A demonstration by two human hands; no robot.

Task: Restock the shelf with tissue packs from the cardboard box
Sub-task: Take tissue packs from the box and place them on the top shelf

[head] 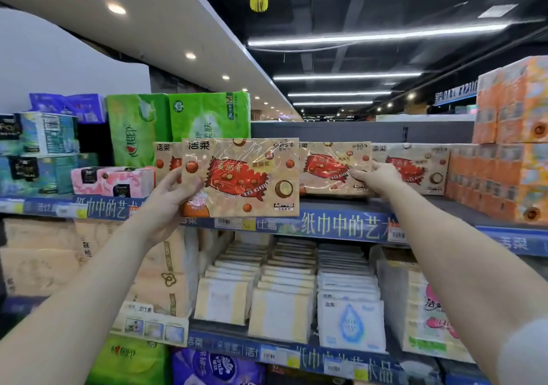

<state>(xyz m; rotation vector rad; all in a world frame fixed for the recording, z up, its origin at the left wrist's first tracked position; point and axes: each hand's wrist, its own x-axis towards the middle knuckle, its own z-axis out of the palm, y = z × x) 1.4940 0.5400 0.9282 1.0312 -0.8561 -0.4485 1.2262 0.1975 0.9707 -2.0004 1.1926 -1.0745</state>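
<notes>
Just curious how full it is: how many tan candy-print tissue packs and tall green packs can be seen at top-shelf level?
Tan candy-print tissue packs: 4
Green packs: 2
Total: 6

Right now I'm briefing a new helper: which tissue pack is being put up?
Find the top shelf with the blue edge strip. In front of its row of tan packs, the left hand holds one tissue pack. It alone hangs off the shelf, nearer and overlapping the others.

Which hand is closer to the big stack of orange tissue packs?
Right. The right hand touches a shelved tan pack, nearer the orange tissue stack at far right; the left hand holds another tan pack farther left.
</notes>
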